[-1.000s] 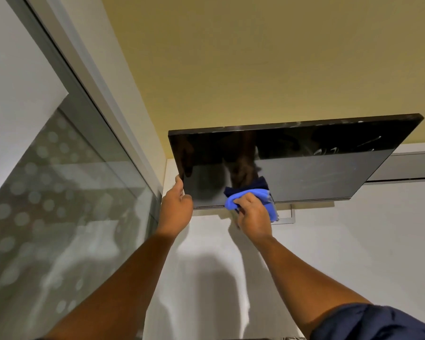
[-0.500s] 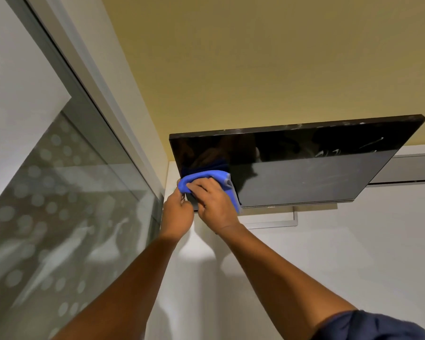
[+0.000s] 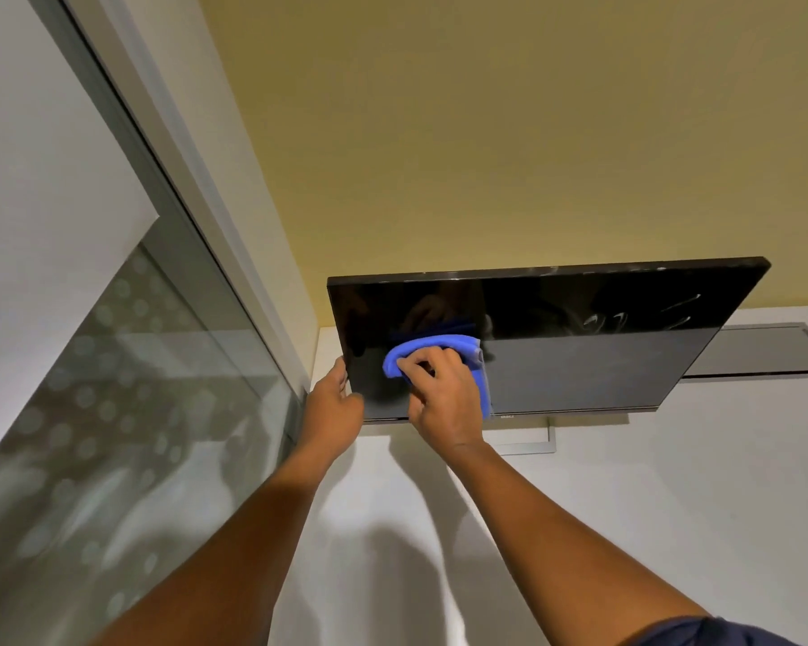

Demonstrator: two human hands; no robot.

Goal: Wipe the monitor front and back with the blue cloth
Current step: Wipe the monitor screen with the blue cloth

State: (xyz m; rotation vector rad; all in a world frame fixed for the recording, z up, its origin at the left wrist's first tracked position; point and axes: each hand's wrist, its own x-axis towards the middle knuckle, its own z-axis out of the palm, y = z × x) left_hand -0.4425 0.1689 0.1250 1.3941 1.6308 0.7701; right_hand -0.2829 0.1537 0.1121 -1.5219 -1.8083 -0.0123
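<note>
A black monitor (image 3: 602, 347) with a glossy dark screen stands on a white desk (image 3: 626, 505). Smear marks show on its right half. My right hand (image 3: 444, 398) grips the folded blue cloth (image 3: 439, 345) and presses it against the lower left part of the screen. My left hand (image 3: 334, 407) holds the monitor's lower left edge, thumb at the front and fingers hidden behind the panel. The monitor's back is out of sight.
A silver stand foot (image 3: 530, 442) shows under the monitor. A grey flap panel (image 3: 766, 352) is set in the desk behind it on the right. A frosted glass partition (image 3: 113, 435) runs along the left. A yellow wall (image 3: 486, 132) rises behind.
My right hand carried the cloth from the bottom edge left to the corner, then back right and a little up the screen. My left hand kept its hold on the edge.
</note>
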